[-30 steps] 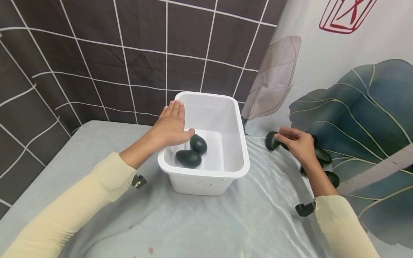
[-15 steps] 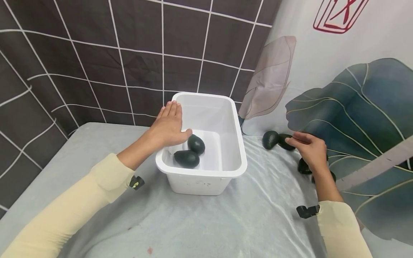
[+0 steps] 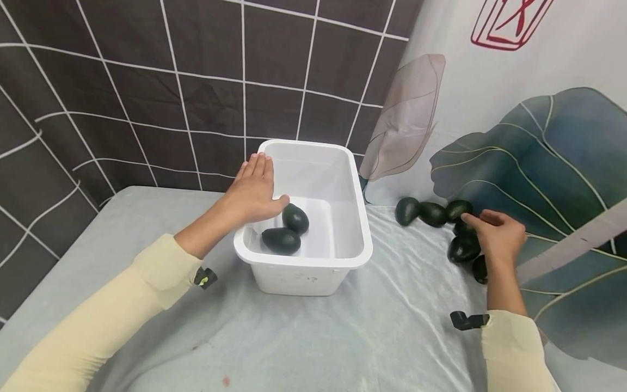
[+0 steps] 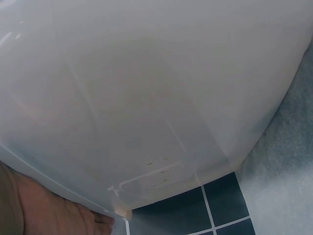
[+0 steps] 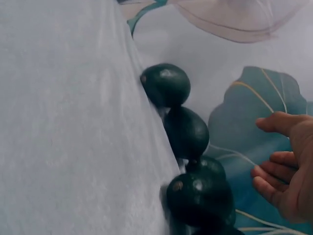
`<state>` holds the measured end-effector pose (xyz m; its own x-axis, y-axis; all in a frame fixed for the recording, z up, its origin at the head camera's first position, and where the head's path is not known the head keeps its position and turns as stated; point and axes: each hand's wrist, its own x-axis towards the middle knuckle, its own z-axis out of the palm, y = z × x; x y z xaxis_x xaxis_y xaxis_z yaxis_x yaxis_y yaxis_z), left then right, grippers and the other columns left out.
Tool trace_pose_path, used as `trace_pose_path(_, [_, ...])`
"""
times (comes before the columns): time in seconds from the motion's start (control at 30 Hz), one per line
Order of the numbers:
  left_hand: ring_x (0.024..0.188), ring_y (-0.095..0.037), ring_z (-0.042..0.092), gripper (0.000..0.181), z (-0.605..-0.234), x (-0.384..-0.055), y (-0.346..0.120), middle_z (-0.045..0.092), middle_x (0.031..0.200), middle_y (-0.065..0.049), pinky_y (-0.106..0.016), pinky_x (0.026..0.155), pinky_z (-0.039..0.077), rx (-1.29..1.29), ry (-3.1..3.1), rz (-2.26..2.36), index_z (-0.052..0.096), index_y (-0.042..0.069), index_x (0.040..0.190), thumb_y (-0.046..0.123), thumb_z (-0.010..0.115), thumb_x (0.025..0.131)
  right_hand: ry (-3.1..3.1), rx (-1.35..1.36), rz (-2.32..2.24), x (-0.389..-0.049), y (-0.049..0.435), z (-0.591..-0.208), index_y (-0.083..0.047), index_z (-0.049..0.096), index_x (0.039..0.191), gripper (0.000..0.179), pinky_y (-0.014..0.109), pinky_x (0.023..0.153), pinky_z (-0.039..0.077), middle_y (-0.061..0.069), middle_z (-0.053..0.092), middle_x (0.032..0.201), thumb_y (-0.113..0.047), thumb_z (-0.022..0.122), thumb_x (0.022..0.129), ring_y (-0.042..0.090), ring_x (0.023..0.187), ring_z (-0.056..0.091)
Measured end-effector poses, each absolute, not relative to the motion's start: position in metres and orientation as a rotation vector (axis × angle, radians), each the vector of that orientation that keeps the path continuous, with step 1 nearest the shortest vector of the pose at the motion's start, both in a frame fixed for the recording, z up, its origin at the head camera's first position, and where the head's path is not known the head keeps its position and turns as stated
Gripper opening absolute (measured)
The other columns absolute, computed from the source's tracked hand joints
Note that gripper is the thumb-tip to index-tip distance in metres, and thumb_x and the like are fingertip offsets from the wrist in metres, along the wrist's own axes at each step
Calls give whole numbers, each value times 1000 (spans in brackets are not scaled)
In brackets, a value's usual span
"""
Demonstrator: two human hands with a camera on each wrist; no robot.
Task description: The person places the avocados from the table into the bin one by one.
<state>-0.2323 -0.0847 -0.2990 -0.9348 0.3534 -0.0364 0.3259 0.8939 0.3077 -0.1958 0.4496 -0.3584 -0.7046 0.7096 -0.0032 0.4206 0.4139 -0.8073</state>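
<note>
My left hand (image 3: 252, 196) rests on the left rim of a white plastic tub (image 3: 303, 262), fingers straight and together, thumb over the inside. Two dark green avocados (image 3: 281, 241) lie at the tub's near left corner. In the left wrist view the tub's outer wall (image 4: 146, 98) fills most of the picture. My right hand (image 3: 502, 234) hovers at the right end of a cluster of several avocados (image 3: 433, 214), covering part of it. The right wrist view shows its fingers (image 5: 276, 122) loosely bent and spread, holding nothing, with the avocados (image 5: 166, 85) to the side.
A pale grey-blue cloth (image 3: 313, 337) covers the table under the tub and avocados. Behind the tub hangs a dark curtain (image 3: 206, 103) with a white grid. A white sheet with a leaf print (image 3: 529, 147) stands along the right side, right behind the avocado cluster.
My right hand has moved right along the avocados and slightly nearer, uncovering several that it hid before. My left hand stays on the tub's rim. The head view has shifted a little.
</note>
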Motion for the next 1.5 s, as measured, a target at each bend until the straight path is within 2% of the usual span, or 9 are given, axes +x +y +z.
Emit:
trace_pose_path(0.23, [178, -47, -9, 104, -300, -233, -83, -7, 187, -32, -58, 146, -2, 525, 2964, 454, 1, -13, 175, 51, 48, 109, -2369, -1097, 1122, -183, 469, -358, -20, 69, 154, 75, 26, 89, 49, -30, 51, 94, -58, 87, 93, -2, 100, 50])
trace_pose_path(0.37, [178, -47, -9, 104, -300, -232, -83, -7, 187, -32, -58, 146, -2, 519, 2963, 454, 1, -13, 175, 51, 48, 109, -2426, -1127, 1069, -174, 477, -355, -14, 69, 153, 78, 26, 78, 49, -23, 55, 100, -60, 86, 92, 3, 94, 52])
trace_pose_path(0.57, [178, -47, -8, 103, -300, -233, -84, -8, 187, -31, -57, 146, -2, 508, 2968, 446, 0, -13, 175, 51, 47, 110, -2445, -1132, 1038, -164, 483, -352, -24, 79, 92, 27, 27, 62, 47, -26, 56, 69, -50, 90, 92, 8, 78, 55])
trace_pose_path(0.73, [178, -47, -9, 103, -299, -232, -85, -8, 187, -31, -57, 146, -2, 507, 2970, 449, 0, -13, 175, 50, 47, 110, -2469, -1115, 978, -159, 486, -354, -29, 70, 61, 39, 25, 56, 45, -27, 50, 48, -40, 88, 94, 4, 63, 53])
trace_pose_path(0.93, [178, -47, -9, 103, -299, -233, -85, -8, 187, -32, -57, 146, -2, 509, 2971, 449, 0, -13, 175, 50, 47, 110, -2474, -1131, 914, -159, 491, -359, -1, 78, 77, 41, 30, 64, 40, -18, 50, 54, -37, 87, 94, 38, 101, 62])
trace_pose_path(1.03, [178, -47, -9, 102, -298, -232, -85, -8, 187, -32, -57, 146, -2, 510, 2967, 449, 0, -13, 175, 50, 46, 110, -2479, -1194, 930, -159, 491, -361, 14, 75, 107, 58, 39, 74, 48, 10, 64, 84, -41, 85, 95, 44, 113, 57])
trace_pose_path(1.17, [178, -47, -9, 102, -297, -231, -84, -8, 187, -32, -57, 146, -2, 510, 2964, 449, -1, -13, 175, 50, 46, 110, -2505, -1227, 943, -156, 489, -367, 25, 56, 142, 87, 62, 103, 52, 40, 53, 129, -45, 81, 97, 48, 118, 52])
trace_pose_path(1.37, [178, -47, -9, 102, -297, -232, -84, -8, 187, -32, -57, 146, -2, 512, 2970, 448, 0, -13, 175, 51, 46, 110, -2564, -1247, 968, -153, 493, -372, 27, 42, 157, 105, 65, 127, 44, 46, 42, 165, -57, 73, 100, 54, 136, 49])
trace_pose_path(1.5, [178, -47, -9, 103, -298, -232, -84, -8, 187, -32, -57, 146, -3, 510, 2970, 446, 0, -13, 175, 51, 47, 110, -2575, -1276, 1031, -151, 497, -372, 24, 39, 160, 110, 46, 92, 68, 41, 63, 123, -62, 71, 100, 36, 94, 72])
